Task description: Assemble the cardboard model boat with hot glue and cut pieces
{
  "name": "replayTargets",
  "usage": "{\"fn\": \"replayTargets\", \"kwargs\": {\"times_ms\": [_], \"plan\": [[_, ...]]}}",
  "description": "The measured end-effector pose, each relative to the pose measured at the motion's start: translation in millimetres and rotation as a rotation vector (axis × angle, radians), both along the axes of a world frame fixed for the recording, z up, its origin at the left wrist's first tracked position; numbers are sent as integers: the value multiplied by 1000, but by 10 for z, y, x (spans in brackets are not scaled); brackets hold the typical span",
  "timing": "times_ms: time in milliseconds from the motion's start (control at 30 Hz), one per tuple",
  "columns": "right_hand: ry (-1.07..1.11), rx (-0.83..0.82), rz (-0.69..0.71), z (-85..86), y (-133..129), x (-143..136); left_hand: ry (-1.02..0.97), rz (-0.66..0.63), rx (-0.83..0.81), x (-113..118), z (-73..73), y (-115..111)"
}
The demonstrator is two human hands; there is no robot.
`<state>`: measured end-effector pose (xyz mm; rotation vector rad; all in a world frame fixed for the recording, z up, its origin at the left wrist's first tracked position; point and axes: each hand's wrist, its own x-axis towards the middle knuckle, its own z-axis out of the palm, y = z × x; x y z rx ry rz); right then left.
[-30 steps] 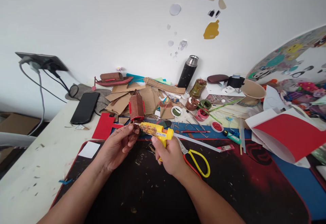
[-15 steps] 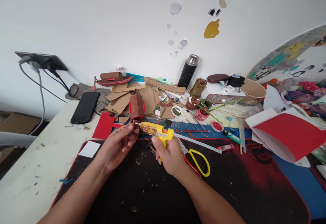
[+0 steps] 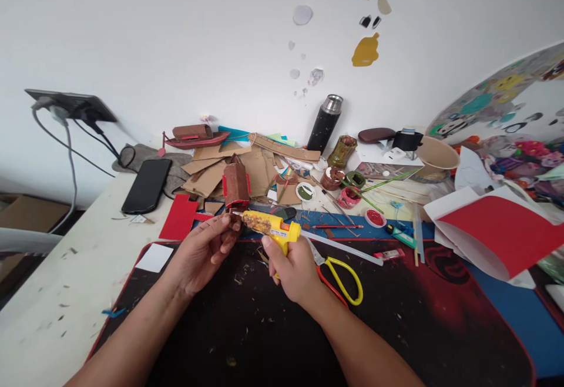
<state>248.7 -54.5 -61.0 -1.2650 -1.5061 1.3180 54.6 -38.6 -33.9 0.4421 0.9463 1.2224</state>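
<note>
My right hand [image 3: 293,266] is wrapped round the grip of a yellow hot glue gun [image 3: 268,222], its barrel smeared with brown. A long translucent glue stick [image 3: 343,247] juts from its back end. My left hand [image 3: 207,249] pinches a small dark brown piece [image 3: 234,218] at the nozzle tip; its full shape is hidden by the fingers. Just beyond the fingertips is a brown model cabin [image 3: 237,181] with red side strips. Whether the small piece touches this cabin, I cannot tell. Scissors [image 3: 346,278] with yellow and red handles lie beside my right wrist.
Cardboard scraps [image 3: 207,175], a red model boat [image 3: 198,137] and a black flask [image 3: 325,124] stand along the wall. Open paint jars [image 3: 348,197] and a red paint lid [image 3: 375,218] sit right of centre. A phone [image 3: 147,186] lies at left, red paper [image 3: 506,231] at right.
Both hands and the glue gun hold nearly the same place, nozzle still at the small piece. The whole view has shifted very slightly.
</note>
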Motion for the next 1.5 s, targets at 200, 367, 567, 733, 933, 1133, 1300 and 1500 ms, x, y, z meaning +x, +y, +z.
{"fn": "replayTargets", "kwargs": {"times_ms": [200,367,567,733,933,1133,1300,1500], "plan": [[-9,-3,4,30,1,0,3,-6,12,12,17,0],[-22,-9,-5,59,4,3,10,-3,10,20,21,2],[-19,-12,-3,47,11,8,12,-6,9,13,14,2],[-8,-11,2,6,0,3,10,-9,11,2,3,6],[-18,-3,21,0,-13,6,5,14,11,2,7,4],[-28,-10,9,26,-10,13,4,16,8,0,0,3],[-21,-17,-4,31,3,15,14,9,9,3,-13,-1],[-25,-14,-18,48,7,17,33,-7,-1,18,15,-5]]}}
